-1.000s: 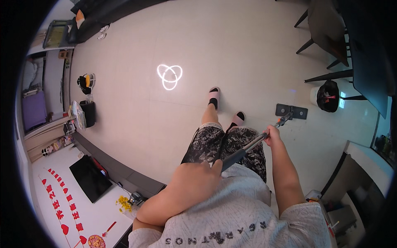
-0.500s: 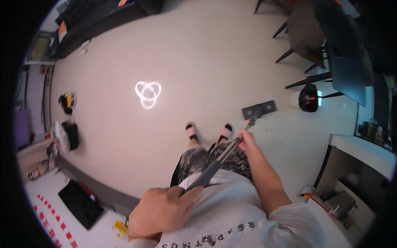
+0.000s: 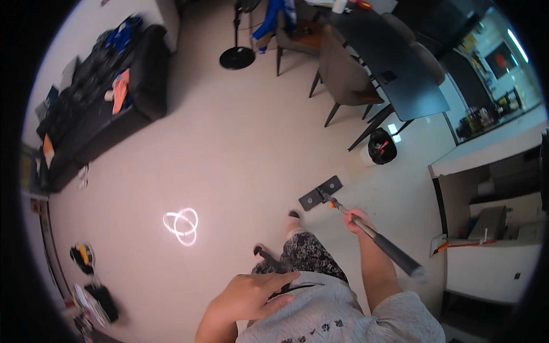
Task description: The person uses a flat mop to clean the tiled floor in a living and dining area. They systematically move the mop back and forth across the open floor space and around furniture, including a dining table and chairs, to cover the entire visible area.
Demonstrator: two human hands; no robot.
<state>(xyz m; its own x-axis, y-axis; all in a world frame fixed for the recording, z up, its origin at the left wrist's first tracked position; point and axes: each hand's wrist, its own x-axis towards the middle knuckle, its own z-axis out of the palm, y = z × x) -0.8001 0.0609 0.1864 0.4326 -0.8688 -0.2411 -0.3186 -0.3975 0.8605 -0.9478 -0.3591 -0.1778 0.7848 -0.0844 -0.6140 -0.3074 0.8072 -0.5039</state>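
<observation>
My right hand [image 3: 357, 220] is closed around the grey pole of a flat mop [image 3: 384, 246]. The pole slants from the mop's dark rectangular head [image 3: 320, 192], which lies on the floor ahead of my feet, to a thick dark grip whose top end sticks out free at the right of my body. An orange piece sits on the pole near the head. My left hand [image 3: 254, 294] is in front of my waist, off the pole, its fingers stretched and its thumb apart, with nothing visible held.
A white bin with a black liner [image 3: 382, 146] stands beyond the mop head, near a dark table [image 3: 409, 94] and brown chairs [image 3: 345, 71]. A black sofa [image 3: 108, 108] is at the far left, a stand's round base [image 3: 237, 58] at the back. A white cabinet [image 3: 492, 277] stands right.
My left hand has let go of the mop's grip, whose top end has swung to the right. The view has shifted, bringing more of the sofa, table and chairs in.
</observation>
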